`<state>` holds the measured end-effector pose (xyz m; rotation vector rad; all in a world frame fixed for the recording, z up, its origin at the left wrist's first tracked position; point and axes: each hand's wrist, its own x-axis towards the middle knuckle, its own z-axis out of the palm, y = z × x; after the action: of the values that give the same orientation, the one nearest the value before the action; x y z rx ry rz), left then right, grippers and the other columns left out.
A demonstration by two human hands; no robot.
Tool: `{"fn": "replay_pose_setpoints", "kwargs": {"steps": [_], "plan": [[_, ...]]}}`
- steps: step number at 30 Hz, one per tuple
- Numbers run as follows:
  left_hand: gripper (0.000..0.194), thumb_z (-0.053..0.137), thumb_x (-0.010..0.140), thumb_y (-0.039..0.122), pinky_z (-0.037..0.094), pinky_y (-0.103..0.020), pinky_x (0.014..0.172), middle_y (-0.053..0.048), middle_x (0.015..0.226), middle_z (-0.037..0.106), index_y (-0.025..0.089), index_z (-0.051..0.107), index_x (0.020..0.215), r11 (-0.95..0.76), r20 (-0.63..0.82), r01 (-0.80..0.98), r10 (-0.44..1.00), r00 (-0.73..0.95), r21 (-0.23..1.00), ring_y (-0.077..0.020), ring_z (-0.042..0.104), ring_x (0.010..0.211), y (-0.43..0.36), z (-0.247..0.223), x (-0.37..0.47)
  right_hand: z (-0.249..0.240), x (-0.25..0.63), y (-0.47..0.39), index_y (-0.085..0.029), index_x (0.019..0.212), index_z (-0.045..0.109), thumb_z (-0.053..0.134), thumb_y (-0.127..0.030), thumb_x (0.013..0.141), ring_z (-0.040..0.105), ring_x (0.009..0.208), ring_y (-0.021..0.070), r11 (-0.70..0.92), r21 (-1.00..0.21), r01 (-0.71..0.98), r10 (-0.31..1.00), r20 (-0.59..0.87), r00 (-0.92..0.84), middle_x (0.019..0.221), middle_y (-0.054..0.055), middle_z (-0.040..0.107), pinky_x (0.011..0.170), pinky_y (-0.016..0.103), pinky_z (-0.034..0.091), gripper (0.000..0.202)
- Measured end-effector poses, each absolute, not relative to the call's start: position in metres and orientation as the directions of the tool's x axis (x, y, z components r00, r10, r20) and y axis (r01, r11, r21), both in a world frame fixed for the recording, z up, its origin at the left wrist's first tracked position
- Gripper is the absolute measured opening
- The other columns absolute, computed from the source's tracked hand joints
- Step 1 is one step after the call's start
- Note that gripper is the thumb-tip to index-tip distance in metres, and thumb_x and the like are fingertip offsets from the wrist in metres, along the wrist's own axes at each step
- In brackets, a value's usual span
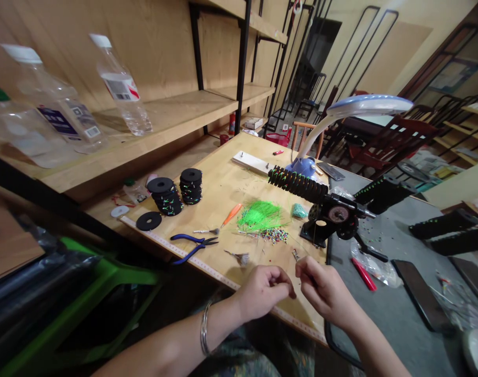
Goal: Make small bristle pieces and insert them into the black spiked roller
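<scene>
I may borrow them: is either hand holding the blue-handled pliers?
No, the pliers lie on the table, apart from the left hand and right hand.

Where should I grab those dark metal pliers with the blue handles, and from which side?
Grip both blue handles of the pliers, probably from the left, using the nearer left hand. They lie spread apart on the pale wooden table, so a palm could close around both, while the dark pointed nose faces right, away from it.

**Around the wooden shelf**

Three clear bottles on it: two white-capped, one green-capped. Green stool below the shelf. Red basket past the shelf's far end. Reddish wooden chair well right of it.
</scene>
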<state>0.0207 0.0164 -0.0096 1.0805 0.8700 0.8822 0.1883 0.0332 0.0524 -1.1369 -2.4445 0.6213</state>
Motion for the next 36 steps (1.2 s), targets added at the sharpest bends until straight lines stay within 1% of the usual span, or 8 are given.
{"fn": "replay_pose_setpoints", "kwargs": {"steps": [5, 10, 14, 18, 21, 24, 30, 36], "plan": [[0.017, 0.059, 0.076, 0.025, 0.032, -0.021, 0.048, 0.001, 0.060, 0.059, 0.012, 0.069, 0.080, 0.223, -0.175, -0.082, 0.905, 0.388, 0.971, -0.0090, 0.046, 0.049, 0.016, -0.015, 0.018, 0.054, 0.187, 0.033, -0.023, 0.082, 0.043, 0.040, -0.011, 0.083, 0.040, 0.047, 0.0110, 0.571, -0.543, 0.616, 0.789, 0.157, -0.593, 0.057, -0.008, 0.042, 0.047, 0.021, 0.028, 0.013], [0.013, 0.059, 0.073, 0.021, 0.035, -0.022, 0.052, -0.001, 0.064, 0.062, 0.012, 0.069, 0.075, 0.192, -0.143, -0.092, 0.914, 0.380, 0.977, -0.0103, 0.048, 0.053, 0.018, -0.014, 0.018, 0.052, 0.188, 0.034, -0.024, 0.082, 0.042, 0.041, -0.011, 0.082, 0.038, 0.047, 0.0107, 0.557, -0.560, 0.613, 0.794, 0.144, -0.591, 0.056, -0.009, 0.039, 0.047, 0.022, 0.028, 0.013], [0.014, 0.056, 0.071, 0.021, 0.037, -0.023, 0.053, -0.002, 0.064, 0.062, 0.013, 0.067, 0.072, 0.208, -0.122, -0.160, 0.895, 0.429, 0.965, -0.0104, 0.048, 0.053, 0.020, 0.000, 0.016, 0.056, 0.188, 0.033, -0.024, 0.083, 0.042, 0.038, -0.012, 0.085, 0.039, 0.049, 0.0117, 0.537, -0.575, 0.618, 0.808, 0.142, -0.571, 0.057, -0.008, 0.039, 0.049, 0.022, 0.029, 0.013], [0.012, 0.056, 0.073, 0.021, 0.039, -0.023, 0.057, -0.002, 0.069, 0.064, 0.013, 0.066, 0.076, 0.194, -0.074, -0.212, 0.880, 0.468, 0.958, -0.0108, 0.052, 0.058, 0.021, 0.014, 0.018, 0.060, 0.188, 0.033, -0.024, 0.087, 0.042, 0.034, -0.013, 0.089, 0.042, 0.052, 0.0125, 0.492, -0.611, 0.620, 0.827, 0.106, -0.552, 0.060, -0.008, 0.042, 0.052, 0.023, 0.031, 0.014], [0.012, 0.060, 0.074, 0.024, 0.037, -0.022, 0.054, -0.001, 0.064, 0.062, 0.013, 0.065, 0.073, 0.139, -0.063, -0.155, 0.906, 0.419, 0.978, -0.0110, 0.051, 0.057, 0.021, 0.016, 0.023, 0.060, 0.188, 0.034, -0.024, 0.088, 0.042, 0.034, -0.013, 0.090, 0.045, 0.054, 0.0129, 0.474, -0.635, 0.610, 0.828, 0.084, -0.555, 0.063, -0.006, 0.047, 0.054, 0.023, 0.034, 0.013], [0.015, 0.060, 0.076, 0.025, 0.037, -0.022, 0.053, -0.001, 0.062, 0.061, 0.013, 0.063, 0.067, 0.105, -0.044, -0.133, 0.917, 0.397, 0.986, -0.0109, 0.050, 0.055, 0.022, 0.012, 0.028, 0.056, 0.189, 0.034, -0.024, 0.087, 0.041, 0.036, -0.012, 0.088, 0.045, 0.054, 0.0125, 0.491, -0.638, 0.593, 0.818, 0.105, -0.565, 0.062, -0.006, 0.047, 0.053, 0.023, 0.033, 0.013], [0.019, 0.060, 0.077, 0.027, 0.042, -0.023, 0.059, -0.002, 0.062, 0.062, 0.012, 0.066, 0.067, 0.157, -0.052, -0.208, 0.897, 0.438, 0.966, -0.0119, 0.054, 0.057, 0.024, 0.008, 0.025, 0.046, 0.192, 0.037, -0.024, 0.083, 0.038, 0.040, -0.010, 0.084, 0.040, 0.049, 0.0107, 0.528, -0.624, 0.577, 0.813, 0.174, -0.555, 0.059, -0.009, 0.042, 0.049, 0.021, 0.030, 0.015], [0.020, 0.063, 0.076, 0.031, 0.030, -0.021, 0.044, 0.004, 0.052, 0.048, 0.013, 0.069, 0.073, 0.193, -0.136, -0.092, 0.894, 0.426, 0.977, -0.0090, 0.040, 0.046, 0.021, -0.008, 0.021, 0.041, 0.193, 0.042, -0.025, 0.082, 0.037, 0.041, -0.007, 0.080, 0.038, 0.048, 0.0102, 0.575, -0.583, 0.574, 0.798, 0.247, -0.549, 0.060, -0.009, 0.039, 0.048, 0.021, 0.028, 0.018]]}}
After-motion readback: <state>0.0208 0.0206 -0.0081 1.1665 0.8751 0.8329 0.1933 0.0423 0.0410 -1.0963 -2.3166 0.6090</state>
